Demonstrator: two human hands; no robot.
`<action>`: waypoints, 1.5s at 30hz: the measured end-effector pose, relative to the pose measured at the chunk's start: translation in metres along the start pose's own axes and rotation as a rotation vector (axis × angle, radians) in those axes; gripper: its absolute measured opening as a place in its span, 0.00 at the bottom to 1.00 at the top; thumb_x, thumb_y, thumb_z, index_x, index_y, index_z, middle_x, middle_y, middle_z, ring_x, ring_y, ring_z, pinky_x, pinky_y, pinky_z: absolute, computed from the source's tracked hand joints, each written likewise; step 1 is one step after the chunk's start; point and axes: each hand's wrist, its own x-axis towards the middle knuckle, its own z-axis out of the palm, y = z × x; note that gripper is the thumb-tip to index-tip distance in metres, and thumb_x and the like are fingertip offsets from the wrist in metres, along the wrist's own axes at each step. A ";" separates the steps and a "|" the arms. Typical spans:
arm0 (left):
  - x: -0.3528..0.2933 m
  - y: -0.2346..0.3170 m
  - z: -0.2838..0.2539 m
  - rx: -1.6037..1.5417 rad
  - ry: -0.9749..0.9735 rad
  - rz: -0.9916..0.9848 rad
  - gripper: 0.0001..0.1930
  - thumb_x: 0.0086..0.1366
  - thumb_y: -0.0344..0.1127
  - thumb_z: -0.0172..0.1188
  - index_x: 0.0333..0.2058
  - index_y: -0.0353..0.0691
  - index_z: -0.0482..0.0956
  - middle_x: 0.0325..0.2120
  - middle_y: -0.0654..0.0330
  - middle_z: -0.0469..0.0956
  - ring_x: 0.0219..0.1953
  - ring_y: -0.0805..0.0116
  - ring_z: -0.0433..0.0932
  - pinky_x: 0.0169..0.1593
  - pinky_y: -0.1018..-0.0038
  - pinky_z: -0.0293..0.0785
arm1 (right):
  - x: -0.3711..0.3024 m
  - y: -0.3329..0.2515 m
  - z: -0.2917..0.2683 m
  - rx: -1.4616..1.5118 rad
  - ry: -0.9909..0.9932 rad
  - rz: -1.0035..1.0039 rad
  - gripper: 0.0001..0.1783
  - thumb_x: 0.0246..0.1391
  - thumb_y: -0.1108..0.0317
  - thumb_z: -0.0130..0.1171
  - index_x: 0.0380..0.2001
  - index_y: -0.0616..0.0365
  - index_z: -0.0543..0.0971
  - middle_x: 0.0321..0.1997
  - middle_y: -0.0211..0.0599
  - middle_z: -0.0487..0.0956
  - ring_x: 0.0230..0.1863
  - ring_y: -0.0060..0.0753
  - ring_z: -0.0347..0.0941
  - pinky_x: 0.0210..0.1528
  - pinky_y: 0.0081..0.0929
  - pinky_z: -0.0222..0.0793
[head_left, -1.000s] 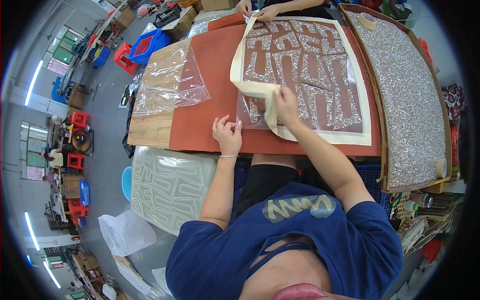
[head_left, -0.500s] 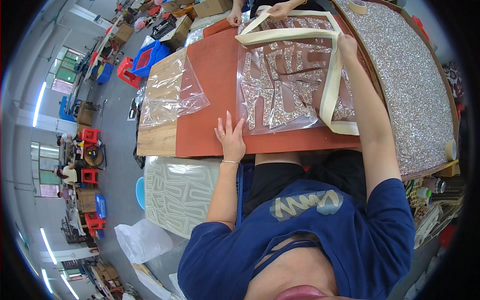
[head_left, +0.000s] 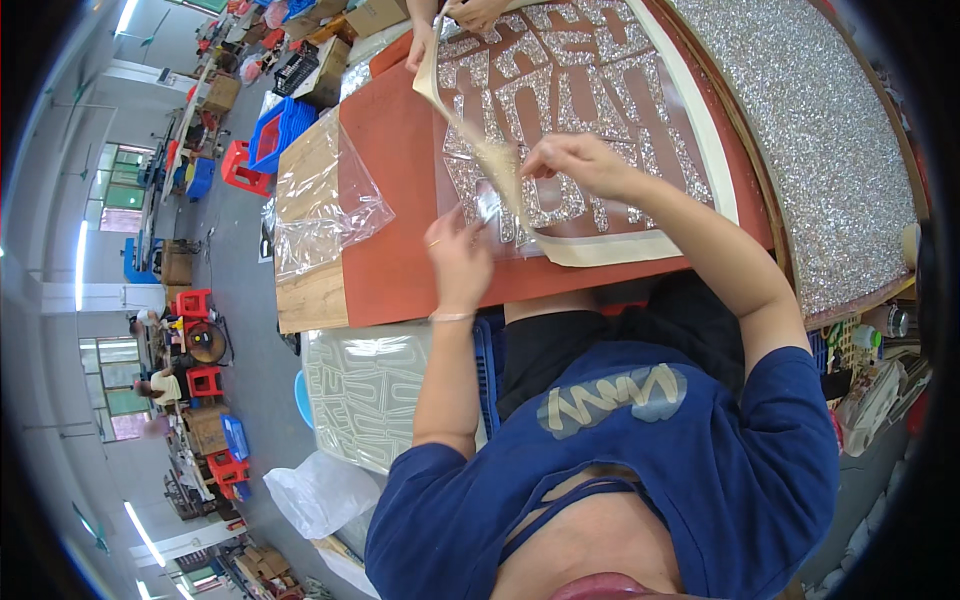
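Note:
A clear film sheet (head_left: 448,200) carrying silver glitter shapes (head_left: 582,98) lies on the red-brown board (head_left: 390,150). Around it runs a cream frame strip (head_left: 712,150), flat along the right and near sides, while its left side is raised and twisted. My right hand (head_left: 585,165) is closed, thumb and fingers bent at the raised strip's edge; it appears to pinch it. Beside the film's near-left corner is my left hand (head_left: 460,262), its fingers smeared by motion. At the far edge another person's hands (head_left: 475,12) are at the strip's far end.
A loose clear plastic sheet (head_left: 335,195) covers part of the wooden board (head_left: 305,290) at left. To the right stands a large glittery sheet (head_left: 800,140). A pale sheet with outlined shapes (head_left: 365,390) lies below the board. Blue crates (head_left: 280,135) and a red stool (head_left: 243,168) are farther left.
The frame's right side has come down flat along the film. My right hand has moved left from that side to the raised left strip. My left hand has shifted slightly, now blurred.

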 end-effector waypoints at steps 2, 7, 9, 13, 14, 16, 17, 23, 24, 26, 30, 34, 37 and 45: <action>0.008 0.000 0.037 0.047 -0.399 -0.084 0.12 0.51 0.35 0.60 0.35 0.37 0.81 0.47 0.48 0.74 0.48 0.49 0.71 0.54 0.51 0.63 | 0.003 0.036 0.017 -0.874 -0.055 -0.163 0.13 0.59 0.60 0.53 0.34 0.57 0.81 0.39 0.39 0.79 0.44 0.33 0.73 0.47 0.34 0.68; -0.004 0.020 0.072 -0.183 -0.144 -0.016 0.13 0.55 0.33 0.58 0.39 0.35 0.79 0.48 0.45 0.73 0.50 0.45 0.70 0.54 0.51 0.63 | -0.023 0.071 0.024 -1.356 -0.162 -0.355 0.09 0.49 0.63 0.56 0.23 0.52 0.82 0.32 0.37 0.80 0.41 0.34 0.74 0.46 0.34 0.66; -0.014 0.025 0.076 -0.174 -0.155 -0.016 0.15 0.55 0.33 0.58 0.42 0.35 0.77 0.50 0.45 0.72 0.53 0.44 0.67 0.57 0.52 0.61 | -0.019 0.057 0.032 -1.479 -0.245 -0.312 0.09 0.48 0.64 0.56 0.22 0.52 0.82 0.32 0.35 0.80 0.40 0.33 0.75 0.45 0.33 0.67; -0.021 0.031 0.084 -0.223 -0.175 -0.046 0.20 0.56 0.33 0.57 0.49 0.35 0.73 0.55 0.45 0.68 0.59 0.43 0.61 0.62 0.54 0.57 | -0.006 0.037 0.043 -1.495 -0.433 -0.124 0.07 0.43 0.67 0.56 0.19 0.53 0.81 0.28 0.38 0.81 0.37 0.36 0.78 0.41 0.32 0.69; -0.022 0.031 0.085 -0.277 -0.183 -0.093 0.22 0.57 0.33 0.57 0.51 0.35 0.72 0.56 0.45 0.67 0.60 0.43 0.61 0.62 0.54 0.57 | -0.004 0.036 0.044 -1.481 -0.459 -0.105 0.07 0.43 0.67 0.56 0.17 0.52 0.81 0.26 0.37 0.80 0.35 0.36 0.78 0.40 0.32 0.69; -0.027 0.027 0.087 -0.300 -0.117 -0.040 0.24 0.57 0.33 0.57 0.53 0.35 0.69 0.56 0.46 0.66 0.60 0.43 0.60 0.63 0.55 0.56 | 0.003 0.021 0.049 -1.511 -0.524 -0.049 0.07 0.45 0.65 0.57 0.21 0.53 0.81 0.29 0.36 0.81 0.37 0.33 0.78 0.41 0.30 0.70; -0.027 0.025 0.089 -0.368 -0.143 -0.092 0.24 0.57 0.31 0.56 0.53 0.34 0.69 0.56 0.45 0.66 0.60 0.44 0.60 0.64 0.56 0.55 | 0.005 0.016 0.050 -1.536 -0.583 0.010 0.08 0.46 0.63 0.57 0.25 0.54 0.82 0.32 0.34 0.82 0.40 0.30 0.78 0.42 0.29 0.70; -0.018 0.033 0.076 -0.262 -0.157 0.025 0.24 0.54 0.22 0.54 0.52 0.29 0.69 0.55 0.44 0.66 0.60 0.45 0.60 0.64 0.58 0.55 | -0.011 0.031 0.052 -1.383 -0.299 -0.269 0.17 0.46 0.60 0.63 0.40 0.54 0.79 0.41 0.31 0.79 0.39 0.33 0.74 0.43 0.33 0.71; -0.019 0.034 0.077 -0.217 -0.125 0.042 0.24 0.53 0.20 0.53 0.51 0.28 0.69 0.55 0.44 0.66 0.60 0.45 0.60 0.64 0.58 0.55 | -0.002 0.022 0.063 -1.357 -0.262 -0.295 0.16 0.46 0.61 0.62 0.39 0.54 0.79 0.41 0.32 0.79 0.39 0.34 0.75 0.43 0.33 0.71; -0.020 0.036 0.077 -0.227 -0.128 0.032 0.23 0.54 0.20 0.53 0.51 0.26 0.69 0.55 0.43 0.65 0.60 0.45 0.60 0.64 0.58 0.56 | -0.031 0.023 0.041 -1.303 -0.189 -0.347 0.15 0.46 0.61 0.62 0.38 0.53 0.79 0.40 0.32 0.79 0.38 0.35 0.75 0.43 0.34 0.71; -0.023 0.039 0.079 -0.221 -0.126 0.037 0.22 0.56 0.21 0.52 0.52 0.31 0.69 0.55 0.41 0.64 0.60 0.43 0.60 0.63 0.56 0.56 | 0.000 0.006 0.058 -1.164 -0.046 -0.445 0.14 0.46 0.62 0.61 0.37 0.53 0.79 0.38 0.34 0.79 0.38 0.36 0.75 0.43 0.36 0.71; -0.019 0.046 0.074 -0.122 -0.182 0.073 0.22 0.58 0.23 0.50 0.53 0.36 0.70 0.55 0.40 0.64 0.59 0.40 0.60 0.63 0.55 0.57 | 0.033 0.012 -0.030 -1.030 0.091 -0.541 0.12 0.46 0.63 0.60 0.36 0.52 0.79 0.36 0.36 0.79 0.37 0.38 0.75 0.43 0.38 0.70; -0.015 0.053 0.075 -0.057 -0.203 0.080 0.21 0.57 0.25 0.51 0.52 0.37 0.71 0.54 0.40 0.64 0.58 0.38 0.60 0.62 0.53 0.57 | 0.040 0.016 -0.097 -0.933 0.204 -0.589 0.10 0.47 0.63 0.59 0.34 0.51 0.80 0.35 0.37 0.79 0.37 0.39 0.76 0.43 0.40 0.70; -0.003 0.085 0.080 -0.335 -0.380 0.168 0.15 0.59 0.32 0.54 0.44 0.34 0.76 0.45 0.45 0.73 0.55 0.44 0.65 0.61 0.55 0.58 | -0.124 0.019 -0.003 -1.268 -0.106 -0.130 0.46 0.41 0.40 0.63 0.53 0.69 0.69 0.60 0.53 0.67 0.63 0.50 0.60 0.65 0.54 0.48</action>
